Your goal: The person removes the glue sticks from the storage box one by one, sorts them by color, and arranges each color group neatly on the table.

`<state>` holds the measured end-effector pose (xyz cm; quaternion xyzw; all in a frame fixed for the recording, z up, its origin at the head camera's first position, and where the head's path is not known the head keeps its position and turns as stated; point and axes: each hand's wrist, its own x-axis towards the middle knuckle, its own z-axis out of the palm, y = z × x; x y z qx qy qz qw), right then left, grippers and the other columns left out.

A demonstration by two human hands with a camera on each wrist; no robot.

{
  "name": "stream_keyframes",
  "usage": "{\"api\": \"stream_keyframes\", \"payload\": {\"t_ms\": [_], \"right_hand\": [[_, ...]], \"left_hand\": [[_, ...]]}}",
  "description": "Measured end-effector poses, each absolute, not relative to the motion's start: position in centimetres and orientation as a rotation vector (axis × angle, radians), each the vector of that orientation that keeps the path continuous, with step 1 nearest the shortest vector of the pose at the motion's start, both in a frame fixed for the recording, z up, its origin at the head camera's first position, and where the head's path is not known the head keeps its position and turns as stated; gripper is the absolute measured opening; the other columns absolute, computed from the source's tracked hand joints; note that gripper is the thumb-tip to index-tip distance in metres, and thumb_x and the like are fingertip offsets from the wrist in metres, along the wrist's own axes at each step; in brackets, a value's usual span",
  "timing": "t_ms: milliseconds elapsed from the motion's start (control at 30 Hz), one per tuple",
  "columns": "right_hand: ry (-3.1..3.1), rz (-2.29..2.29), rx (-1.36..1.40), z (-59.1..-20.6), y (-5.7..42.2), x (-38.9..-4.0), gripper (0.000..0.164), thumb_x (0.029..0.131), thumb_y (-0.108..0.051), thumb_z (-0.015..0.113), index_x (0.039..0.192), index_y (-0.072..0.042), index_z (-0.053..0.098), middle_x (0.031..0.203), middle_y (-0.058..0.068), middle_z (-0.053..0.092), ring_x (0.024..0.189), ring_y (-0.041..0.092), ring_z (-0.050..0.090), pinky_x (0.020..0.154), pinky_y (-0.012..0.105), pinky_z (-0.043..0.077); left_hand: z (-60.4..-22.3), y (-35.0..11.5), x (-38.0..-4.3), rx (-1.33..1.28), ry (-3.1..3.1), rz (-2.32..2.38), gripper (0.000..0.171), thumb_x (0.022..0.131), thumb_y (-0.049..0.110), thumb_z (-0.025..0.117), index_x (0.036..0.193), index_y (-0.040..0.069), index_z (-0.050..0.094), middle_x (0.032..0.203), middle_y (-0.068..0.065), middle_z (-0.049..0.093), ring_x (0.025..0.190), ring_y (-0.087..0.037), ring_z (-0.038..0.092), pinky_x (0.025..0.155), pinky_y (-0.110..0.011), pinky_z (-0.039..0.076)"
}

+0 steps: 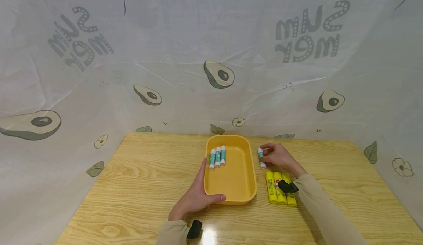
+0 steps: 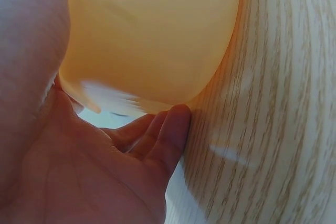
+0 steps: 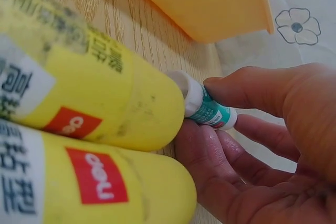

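Observation:
A small white glue stick with a teal label (image 3: 212, 114) lies on the table right of the yellow tray (image 1: 231, 195). My right hand (image 1: 279, 155) pinches it between thumb and fingers. Three similar small glue sticks (image 1: 217, 157) lie side by side inside the tray, toward its far left. At the tray's near left corner my left hand (image 1: 195, 195) holds on, thumb over the front rim and fingers along the left wall. The left wrist view shows bent fingertips (image 2: 176, 121) against the tray's outer wall.
Three larger yellow glue sticks (image 1: 271, 188) lie in a row right of the tray, partly under my right wrist. The wooden table (image 1: 148, 171) meets a pale printed cloth (image 1: 178, 102) at its back edge.

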<state>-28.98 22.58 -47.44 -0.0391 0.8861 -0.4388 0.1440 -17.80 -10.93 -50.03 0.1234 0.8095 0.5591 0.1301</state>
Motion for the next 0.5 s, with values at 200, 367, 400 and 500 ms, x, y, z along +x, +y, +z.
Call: {"api": "stream_keyframes", "payload": {"t_ms": [200,367,400,500], "right_hand": [[2.529,-1.282,-0.107,-47.39,22.71,-28.98,0.062,0.092,-0.012,0.074,0.144,0.008,0.048,0.129,0.028,0.06,0.098,0.024,0.066,0.085,0.035,0.061],[2.51,-1.305,-0.05,-47.17,22.61,-28.9,0.06,0.095,-0.015,0.072,0.144,0.008,0.047,0.127,0.029,0.059,0.096,0.024,0.067,0.082,0.035,0.063],[2.506,-1.309,-0.039,-47.13,22.59,-28.87,0.06,0.095,-0.015,0.071,0.145,0.008,0.047,0.126,0.028,0.059,0.096,0.024,0.067,0.082,0.035,0.063],[2.493,-1.32,-0.023,-47.08,22.61,-28.85,0.059,0.097,-0.017,0.069,0.145,0.008,0.046,0.126,0.028,0.058,0.094,0.024,0.067,0.081,0.035,0.063]], "left_hand": [[-50.04,-10.9,-17.83,0.356,2.334,1.641,0.132,0.077,0.041,0.09,0.165,0.034,-0.008,0.174,-0.009,0.007,0.158,-0.033,0.018,0.127,-0.061,0.014],[-50.03,-10.93,-17.82,0.358,2.344,1.631,0.132,0.077,0.042,0.09,0.165,0.031,-0.008,0.174,-0.009,0.006,0.158,-0.033,0.018,0.127,-0.061,0.014],[-50.02,-10.93,-17.83,0.358,2.345,1.63,0.132,0.077,0.043,0.089,0.165,0.031,-0.008,0.174,-0.009,0.006,0.158,-0.033,0.018,0.126,-0.061,0.015],[-49.98,-10.95,-17.81,0.357,2.348,1.624,0.132,0.077,0.044,0.089,0.165,0.031,-0.008,0.174,-0.009,0.006,0.158,-0.033,0.018,0.126,-0.061,0.015]]}}
